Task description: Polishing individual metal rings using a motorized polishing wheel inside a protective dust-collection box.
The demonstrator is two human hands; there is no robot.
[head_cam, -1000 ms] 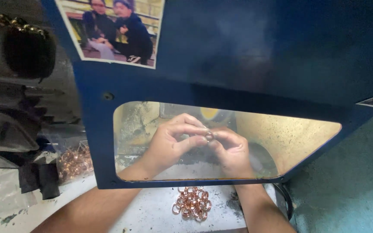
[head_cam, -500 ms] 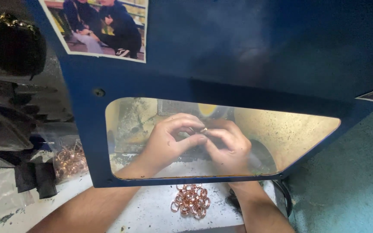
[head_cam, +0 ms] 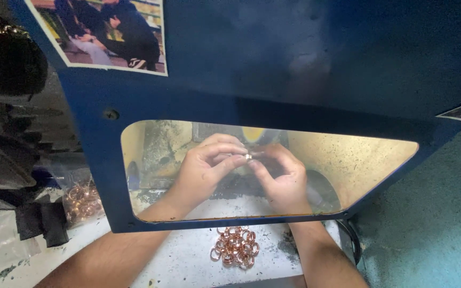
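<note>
Through the window of a blue shield panel [head_cam: 294, 69] I see both my hands working behind it. My left hand [head_cam: 206, 166] and my right hand [head_cam: 279, 176] meet at the fingertips and pinch one small shiny ring [head_cam: 248, 157] between them. A heap of several copper-coloured rings [head_cam: 236, 246] lies on the white bench top just in front of the panel, between my forearms.
A clear bag with more copper rings [head_cam: 81, 200] lies at the left beside dark machine parts [head_cam: 6, 133]. A photo print [head_cam: 102, 32] is stuck on the panel's upper left. A teal wall [head_cam: 433, 229] stands at the right, with a dark cable [head_cam: 352, 240] by it.
The view has shifted slightly, so the window and hands sit lower in the frame. My fingers stay together on the small ring, with only small movements.
</note>
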